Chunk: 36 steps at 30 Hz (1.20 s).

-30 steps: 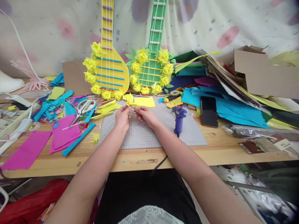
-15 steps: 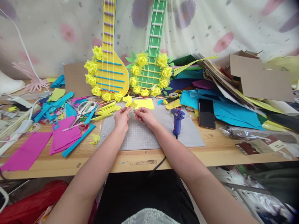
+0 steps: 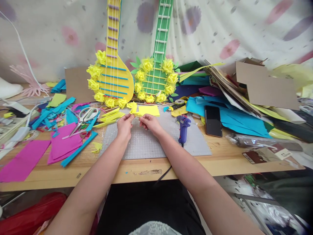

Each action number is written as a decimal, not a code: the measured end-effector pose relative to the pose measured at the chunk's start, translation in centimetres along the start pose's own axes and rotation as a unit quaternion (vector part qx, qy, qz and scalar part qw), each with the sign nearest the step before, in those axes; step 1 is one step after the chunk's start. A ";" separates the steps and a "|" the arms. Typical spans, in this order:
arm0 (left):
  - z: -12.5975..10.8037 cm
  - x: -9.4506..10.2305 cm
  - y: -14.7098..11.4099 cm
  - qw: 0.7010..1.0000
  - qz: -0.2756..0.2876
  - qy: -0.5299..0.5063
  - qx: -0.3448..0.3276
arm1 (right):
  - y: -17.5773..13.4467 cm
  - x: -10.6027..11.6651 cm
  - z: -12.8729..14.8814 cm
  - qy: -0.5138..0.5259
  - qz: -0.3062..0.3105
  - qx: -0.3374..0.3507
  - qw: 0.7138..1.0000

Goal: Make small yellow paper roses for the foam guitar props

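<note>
Over the cutting mat [image 3: 146, 143], my left hand [image 3: 124, 126] pinches a small folded piece of yellow crepe paper [image 3: 133, 109] between thumb and fingers. Its petal-like top sticks up above the fingertips. My right hand [image 3: 150, 123] is closed in a pinch at the right end of the same piece, the other fingers curled in. Just behind the hands lies a flat yellow paper rectangle [image 3: 151, 111]. Cut yellow strips [image 3: 109, 118] are stacked left of my left hand. A blue glue gun [image 3: 183, 129] rests on the mat to the right.
A yellow paper guitar [image 3: 119, 78] and a green one [image 3: 156, 76], both trimmed with yellow flowers, lean at the back. Scissors [image 3: 85, 117], magenta sheets [image 3: 63, 142] and blue scraps crowd the left. A phone [image 3: 213, 120], blue paper [image 3: 234, 116] and stacked cardboard [image 3: 266, 81] occupy the right.
The yellow crepe paper in my fingers has turned a little, and more of it now spans toward my right hand. The view has shifted slightly.
</note>
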<state>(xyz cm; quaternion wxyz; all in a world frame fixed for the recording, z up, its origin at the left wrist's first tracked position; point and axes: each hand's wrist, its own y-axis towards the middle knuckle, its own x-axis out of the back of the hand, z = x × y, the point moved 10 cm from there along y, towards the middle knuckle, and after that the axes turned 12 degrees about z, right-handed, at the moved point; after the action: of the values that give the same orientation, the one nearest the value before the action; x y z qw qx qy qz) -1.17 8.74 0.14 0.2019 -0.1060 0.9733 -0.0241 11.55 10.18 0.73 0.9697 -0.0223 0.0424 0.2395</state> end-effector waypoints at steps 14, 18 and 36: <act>-0.2 0.1 0.2 1.000 -0.005 -0.028 0.005 | 0.4 1.0 -0.7 -0.115 -0.032 -0.013 0.993; -0.4 0.0 0.1 1.000 -0.001 -0.017 -0.004 | 0.3 1.3 -0.2 -0.197 -0.041 0.011 0.979; -5.2 -0.5 -0.4 0.921 0.008 0.330 -0.209 | -1.7 3.8 3.6 -0.290 -0.188 0.051 0.937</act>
<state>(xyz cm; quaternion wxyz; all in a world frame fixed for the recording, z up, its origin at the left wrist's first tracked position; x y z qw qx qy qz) -2.70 8.45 5.18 -0.1574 -0.1243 0.9685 0.1474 15.93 10.66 4.04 0.9670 0.0902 -0.2336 0.0460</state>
